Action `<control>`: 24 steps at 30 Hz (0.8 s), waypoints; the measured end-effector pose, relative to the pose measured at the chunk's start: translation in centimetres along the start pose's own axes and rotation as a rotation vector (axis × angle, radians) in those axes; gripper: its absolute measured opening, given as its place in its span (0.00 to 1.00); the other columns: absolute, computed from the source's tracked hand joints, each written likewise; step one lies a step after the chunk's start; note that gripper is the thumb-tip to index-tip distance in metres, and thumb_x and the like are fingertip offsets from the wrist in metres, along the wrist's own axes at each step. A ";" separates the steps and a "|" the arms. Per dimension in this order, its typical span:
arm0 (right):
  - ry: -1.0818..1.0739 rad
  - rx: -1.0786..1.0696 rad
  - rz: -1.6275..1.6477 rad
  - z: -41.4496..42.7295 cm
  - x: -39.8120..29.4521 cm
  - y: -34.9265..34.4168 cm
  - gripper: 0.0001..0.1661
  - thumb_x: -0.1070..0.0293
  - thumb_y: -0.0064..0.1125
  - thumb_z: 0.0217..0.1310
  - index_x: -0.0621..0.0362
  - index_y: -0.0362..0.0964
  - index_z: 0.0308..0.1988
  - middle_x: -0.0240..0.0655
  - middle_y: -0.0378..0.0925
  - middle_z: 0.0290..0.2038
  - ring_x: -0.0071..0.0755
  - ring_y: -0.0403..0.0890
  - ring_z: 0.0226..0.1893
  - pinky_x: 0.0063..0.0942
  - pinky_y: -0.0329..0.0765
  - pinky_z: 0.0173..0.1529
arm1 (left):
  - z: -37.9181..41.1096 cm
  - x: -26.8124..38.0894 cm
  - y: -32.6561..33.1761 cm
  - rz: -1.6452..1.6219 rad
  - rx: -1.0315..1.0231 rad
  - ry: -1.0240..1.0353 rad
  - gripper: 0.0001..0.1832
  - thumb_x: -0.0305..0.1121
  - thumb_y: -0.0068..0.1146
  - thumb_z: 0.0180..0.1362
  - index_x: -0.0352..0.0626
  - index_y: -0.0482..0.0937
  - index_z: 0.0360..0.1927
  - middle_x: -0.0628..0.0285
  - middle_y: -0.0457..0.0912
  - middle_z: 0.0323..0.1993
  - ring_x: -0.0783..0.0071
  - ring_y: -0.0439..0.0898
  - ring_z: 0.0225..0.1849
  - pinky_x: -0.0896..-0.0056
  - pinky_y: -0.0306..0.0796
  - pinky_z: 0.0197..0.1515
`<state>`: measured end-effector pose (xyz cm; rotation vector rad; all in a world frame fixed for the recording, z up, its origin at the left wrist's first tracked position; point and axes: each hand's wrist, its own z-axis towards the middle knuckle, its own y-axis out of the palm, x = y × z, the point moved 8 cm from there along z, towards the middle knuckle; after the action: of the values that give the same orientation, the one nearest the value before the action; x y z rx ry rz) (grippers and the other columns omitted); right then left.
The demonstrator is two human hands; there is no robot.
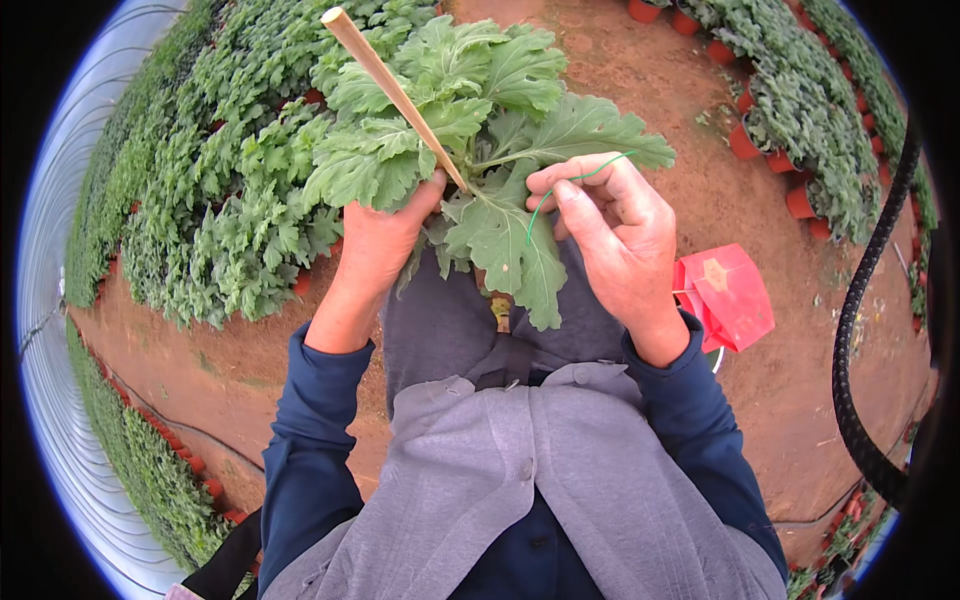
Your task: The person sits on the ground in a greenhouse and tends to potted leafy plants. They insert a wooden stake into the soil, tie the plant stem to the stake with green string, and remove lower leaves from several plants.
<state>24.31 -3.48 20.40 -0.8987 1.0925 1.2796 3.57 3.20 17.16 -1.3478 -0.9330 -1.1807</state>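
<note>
A leafy green plant [517, 217] with lobed leaves stands before me, a wooden stake [390, 86] rising at a slant among its leaves. My left hand [390, 232] is at the plant's near left side, its thumb by the lower part of the stake; leaves hide most of its fingers, so what it grips does not show. To the right of the stem, my right hand [615, 225] pinches a thin green wire or tie [538, 212] between thumb and fingers. The tie is curved, one end hanging over a leaf. The plant's base is hidden.
Dense rows of similar plants [225, 202] stand on the left, and more in red pots [742, 141] on the right. A red bag or packet [727, 292] lies beyond my right wrist. A black braided cord [847, 337] curves down the right side. The ground is reddish soil [795, 420].
</note>
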 end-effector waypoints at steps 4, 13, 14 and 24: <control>0.241 0.030 0.313 0.3 2.9 0.1 0.07 0.73 0.52 0.67 0.65 0.71 0.41 0.39 0.81 0.36 0.25 0.82 0.32 0.22 0.79 0.34 | -0.3 -0.8 0.1 -0.055 -0.030 -0.153 0.12 0.29 0.60 0.59 0.35 0.80 0.44 0.64 0.80 0.35 0.78 0.76 0.35 0.74 0.71 0.40; 0.019 0.175 0.083 -0.5 4.5 -0.5 0.06 0.73 0.56 0.64 0.64 0.73 0.41 0.34 0.81 0.33 0.19 0.80 0.29 0.16 0.72 0.28 | 0.3 -2.0 -0.1 -0.190 -0.164 -0.105 0.09 0.31 0.60 0.59 0.37 0.81 0.39 0.69 0.77 0.29 0.82 0.70 0.29 0.77 0.60 0.30; 0.065 0.158 0.085 -0.5 5.3 -0.5 0.06 0.73 0.56 0.64 0.64 0.73 0.41 0.34 0.81 0.33 0.18 0.79 0.28 0.16 0.72 0.28 | 0.2 -2.0 0.0 -0.212 -0.159 -0.122 0.09 0.31 0.60 0.59 0.37 0.81 0.40 0.69 0.77 0.29 0.82 0.70 0.29 0.77 0.60 0.30; 0.083 0.327 0.594 1.2 8.4 -1.6 0.07 0.76 0.52 0.63 0.62 0.71 0.43 0.37 0.78 0.34 0.25 0.77 0.26 0.24 0.72 0.23 | 0.1 -2.6 -0.6 -0.135 -0.220 -0.053 0.12 0.25 0.61 0.58 0.34 0.80 0.46 0.59 0.82 0.39 0.72 0.80 0.40 0.71 0.74 0.45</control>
<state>25.72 -0.22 12.56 -0.3886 1.6557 1.4817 2.50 3.62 14.75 -1.5166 -0.9656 -1.3885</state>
